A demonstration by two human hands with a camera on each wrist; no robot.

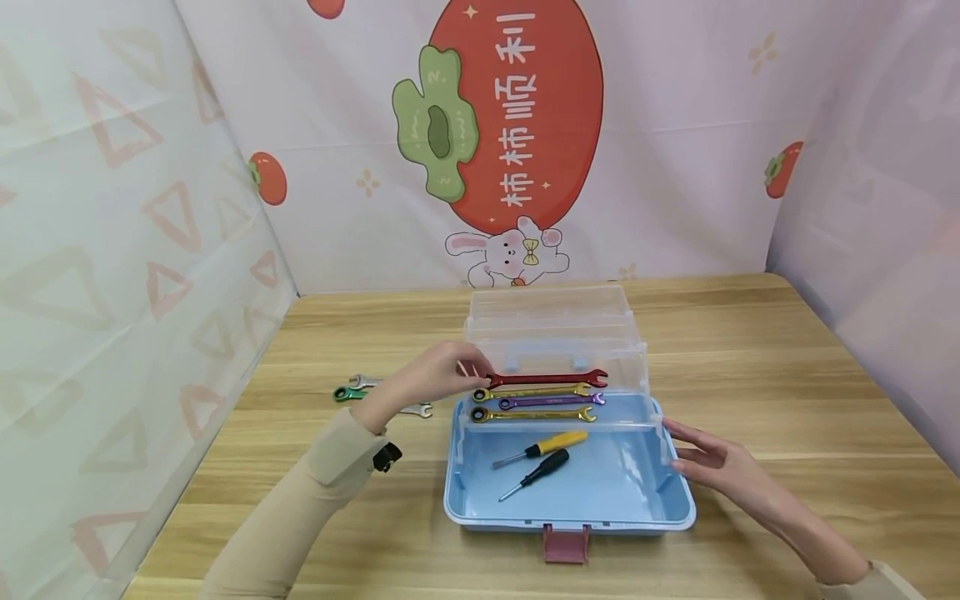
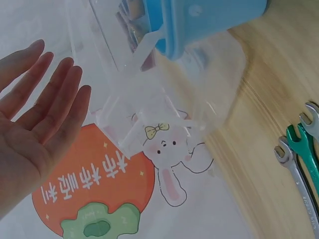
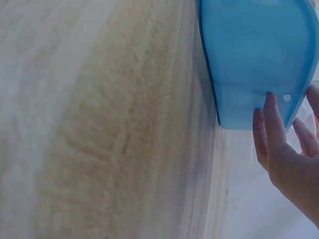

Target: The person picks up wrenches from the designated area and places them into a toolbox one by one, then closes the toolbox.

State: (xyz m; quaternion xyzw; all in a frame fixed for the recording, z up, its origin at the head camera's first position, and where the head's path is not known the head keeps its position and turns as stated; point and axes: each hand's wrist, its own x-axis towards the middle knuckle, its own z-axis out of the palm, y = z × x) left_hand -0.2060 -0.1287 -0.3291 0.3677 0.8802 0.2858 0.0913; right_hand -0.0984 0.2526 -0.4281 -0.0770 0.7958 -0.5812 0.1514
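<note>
A light blue toolbox (image 1: 570,523) stands with its clear lid and tray raised at the back. On the tray lie a red wrench (image 1: 547,378), a purple wrench (image 1: 551,402) and two gold wrenches (image 1: 536,414). My left hand (image 1: 447,372) is at the red wrench's left end; in the left wrist view its fingers (image 2: 57,92) extend loosely with nothing between them. With relaxed fingers, my right hand (image 1: 716,462) touches the toolbox's right side; the right wrist view shows straight fingers (image 3: 272,122) against the blue wall. A yellow-handled screwdriver (image 1: 555,443) and a black-handled screwdriver (image 1: 545,468) lie in the bottom.
Left of the toolbox, a green wrench (image 1: 347,394) and silver wrenches (image 1: 416,410) lie on the wooden table (image 1: 360,508), partly behind the left forearm. The pink latch (image 1: 566,546) hangs down in front. A printed cloth (image 1: 675,167) hangs behind the table.
</note>
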